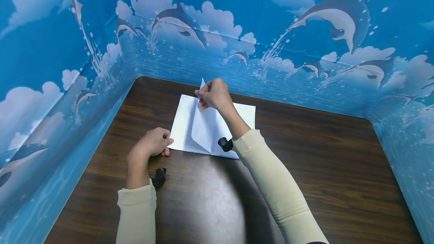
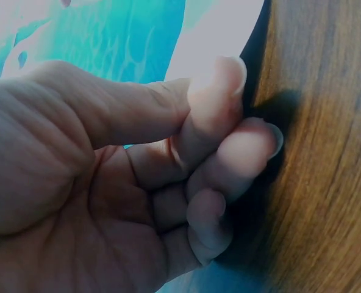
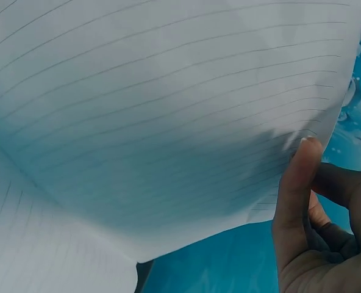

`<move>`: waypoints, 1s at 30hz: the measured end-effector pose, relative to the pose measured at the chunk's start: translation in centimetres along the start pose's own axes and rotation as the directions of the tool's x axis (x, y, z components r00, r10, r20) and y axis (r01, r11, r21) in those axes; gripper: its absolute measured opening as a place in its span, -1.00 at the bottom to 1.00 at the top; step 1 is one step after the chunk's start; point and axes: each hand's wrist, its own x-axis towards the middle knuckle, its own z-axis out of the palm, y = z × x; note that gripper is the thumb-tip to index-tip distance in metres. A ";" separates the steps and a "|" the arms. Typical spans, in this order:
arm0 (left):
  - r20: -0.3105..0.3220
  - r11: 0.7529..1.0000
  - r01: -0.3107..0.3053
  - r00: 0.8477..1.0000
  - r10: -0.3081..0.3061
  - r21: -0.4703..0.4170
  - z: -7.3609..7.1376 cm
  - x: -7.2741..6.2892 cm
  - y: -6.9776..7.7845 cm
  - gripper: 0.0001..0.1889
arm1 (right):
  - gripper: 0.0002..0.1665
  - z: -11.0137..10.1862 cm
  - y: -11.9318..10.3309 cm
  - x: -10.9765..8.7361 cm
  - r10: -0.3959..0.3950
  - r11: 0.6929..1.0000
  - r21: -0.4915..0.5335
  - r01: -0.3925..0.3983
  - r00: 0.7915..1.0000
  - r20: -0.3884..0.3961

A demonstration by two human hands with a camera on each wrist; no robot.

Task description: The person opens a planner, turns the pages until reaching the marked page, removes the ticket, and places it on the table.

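An open notebook with ruled white pages lies on the dark wooden table. My right hand pinches one raised page near its far corner, between thumb and fingers. That lined page curves up from the fold in the right wrist view, with the right hand at its edge. At the notebook's near left corner is my left hand. In the left wrist view, the left hand grips the white edge between thumb and index finger, its other fingers curled close over the wood.
The brown wood-grain table spreads around the notebook. A blue curtain printed with dolphins and clouds stands along the table's back and sides. Black wrist cameras sit by the cuffs of the cream sleeves.
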 end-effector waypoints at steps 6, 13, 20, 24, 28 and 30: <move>0.000 1.000 -0.001 1.000 0.001 0.001 0.0 0.1 0.2 -0.74 | -0.68 1.0 0.1 0.5 0.012 1.000 -0.027 -0.013 0.999 -0.031; 0.018 1.000 0.019 1.000 -0.019 -0.006 -0.1 0.1 0.1 -0.76 | -0.73 3.4 0.9 1.4 0.006 0.995 -0.102 -0.014 0.997 -0.072; 0.021 0.998 0.031 0.999 -0.029 -0.052 0.0 0.3 -0.2 -0.78 | -0.77 5.9 2.4 2.2 0.012 0.992 -0.123 -0.027 0.992 -0.124; 0.014 0.997 0.033 0.999 -0.032 -0.074 0.0 0.3 -0.3 -0.80 | -0.77 6.8 3.1 2.3 0.000 0.991 -0.136 -0.020 0.990 -0.144; 0.011 0.996 0.028 1.000 -0.027 -0.081 -0.1 0.3 -0.4 -0.74 | -0.76 7.3 3.4 2.4 -0.006 0.988 -0.155 -0.019 0.987 -0.162; 0.014 0.995 0.021 1.000 -0.020 -0.093 -0.2 0.2 -0.4 -0.68 | -0.76 7.5 3.7 2.5 -0.005 0.985 -0.173 -0.025 0.985 -0.170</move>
